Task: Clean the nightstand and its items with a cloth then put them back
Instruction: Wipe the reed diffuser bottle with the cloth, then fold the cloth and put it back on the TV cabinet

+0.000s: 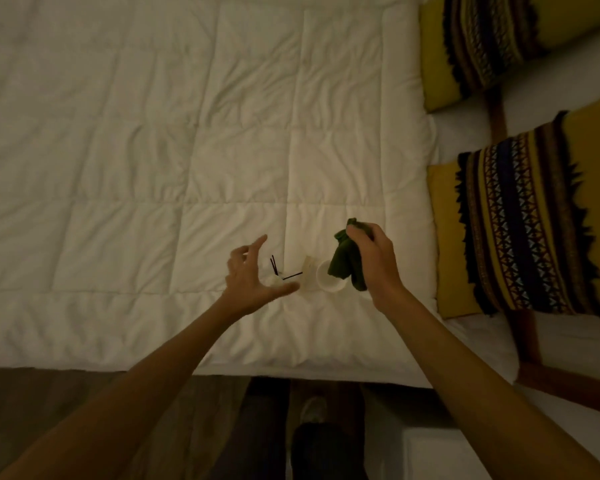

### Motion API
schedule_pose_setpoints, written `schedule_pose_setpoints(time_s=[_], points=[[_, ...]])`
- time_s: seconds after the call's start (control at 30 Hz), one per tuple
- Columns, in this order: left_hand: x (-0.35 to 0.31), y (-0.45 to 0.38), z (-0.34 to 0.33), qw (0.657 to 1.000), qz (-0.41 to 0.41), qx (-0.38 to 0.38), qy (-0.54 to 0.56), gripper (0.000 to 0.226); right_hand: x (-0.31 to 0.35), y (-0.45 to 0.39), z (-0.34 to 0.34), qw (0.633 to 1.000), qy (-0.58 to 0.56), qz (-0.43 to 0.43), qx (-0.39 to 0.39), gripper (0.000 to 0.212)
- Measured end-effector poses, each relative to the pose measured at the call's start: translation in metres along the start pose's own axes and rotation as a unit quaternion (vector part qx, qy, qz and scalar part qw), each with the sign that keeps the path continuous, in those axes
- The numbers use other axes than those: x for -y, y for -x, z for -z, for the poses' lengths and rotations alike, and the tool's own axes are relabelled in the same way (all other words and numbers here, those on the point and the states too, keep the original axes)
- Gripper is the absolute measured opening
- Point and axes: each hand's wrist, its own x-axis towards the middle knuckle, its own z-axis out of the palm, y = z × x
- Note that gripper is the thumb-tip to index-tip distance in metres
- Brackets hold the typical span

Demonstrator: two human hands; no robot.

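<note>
My right hand (373, 258) grips a dark green cloth (345, 263) that hangs down over a small white cup (328, 280) lying on the white quilt (153, 150). To the left of the cup lie a small pale object (308, 263) and a little white holder (273, 279) with thin black sticks (274, 265) poking out. My left hand (252, 278) hovers just left of the holder, fingers spread, holding nothing. The nightstand itself is hard to make out; a white surface (440, 455) shows at the bottom right.
Two yellow cushions with dark woven stripes, one (520, 230) at the right and one (482, 43) at the top right, lie by the quilt's edge. Dark floor (66, 403) and my feet (312, 410) show below the bed's near edge.
</note>
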Motion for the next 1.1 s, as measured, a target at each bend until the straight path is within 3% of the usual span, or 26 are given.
schedule_pose_setpoints(time_s=[0.13, 0.3, 0.57, 0.83, 0.93, 1.1], points=[[-0.082, 0.041, 0.022, 0.986, -0.103, 0.054, 0.119, 0.056, 0.022, 0.039, -0.005, 0.998, -0.001, 0.046, 0.051, 0.023], [-0.122, 0.112, 0.035, 0.970, -0.157, -0.037, 0.180, 0.043, 0.045, 0.099, -0.013, 0.988, -0.037, 0.092, 0.117, 0.029], [-0.072, 0.232, 0.103, 0.934, -0.185, -0.190, 0.239, 0.025, 0.072, 0.191, -0.066, 0.941, 0.010, 0.156, 0.300, 0.059], [0.051, 0.354, 0.220, 0.875, -0.130, -0.367, 0.288, 0.007, 0.078, 0.302, -0.235, 0.824, 0.186, 0.232, 0.483, 0.097], [0.108, 0.400, 0.266, 0.865, -0.106, -0.415, 0.261, 0.008, 0.071, 0.345, -0.304, 0.775, 0.243, 0.249, 0.527, 0.086], [0.205, 0.494, 0.338, 0.868, -0.047, -0.456, 0.192, 0.018, 0.072, 0.418, -0.415, 0.717, 0.280, 0.252, 0.586, 0.037]])
